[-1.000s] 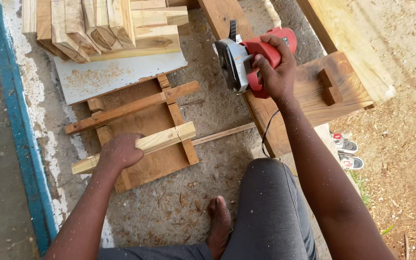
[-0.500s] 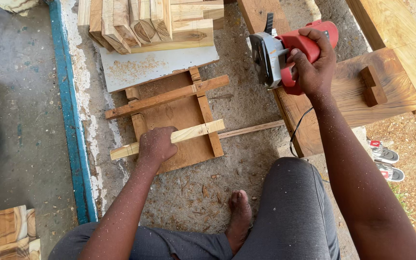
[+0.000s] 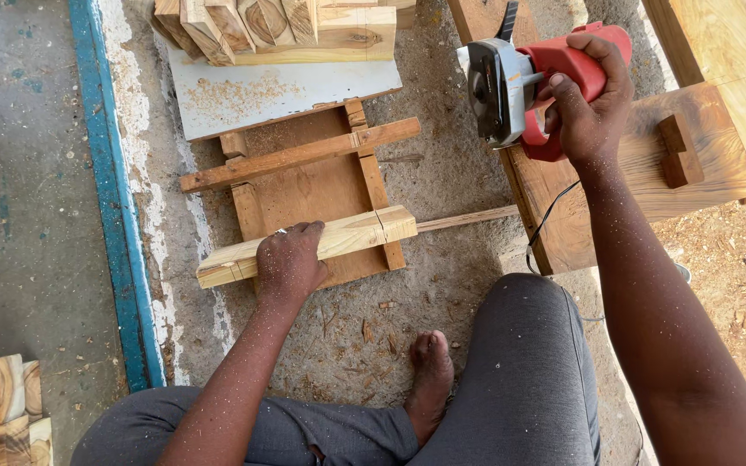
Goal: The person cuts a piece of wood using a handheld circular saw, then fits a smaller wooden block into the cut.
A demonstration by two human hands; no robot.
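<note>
Nearest, at six o'clock, bare foot on dusty floor. Left hand clamped over pale plank on wooden jig — long axis nine-to-three, cut line right of grip. Farther, two o'clock — right hand gripping red circular saw.

Grey trousers, bare sawdust-flecked arms

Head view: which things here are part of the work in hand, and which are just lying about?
In hand:
- left hand pressing the pale wooden batten
- right hand gripping the red power saw
- wooden jig frame under the batten

Lying about:
- stacked timber offcuts
- grey board
- thin strip
- blue edging
</note>
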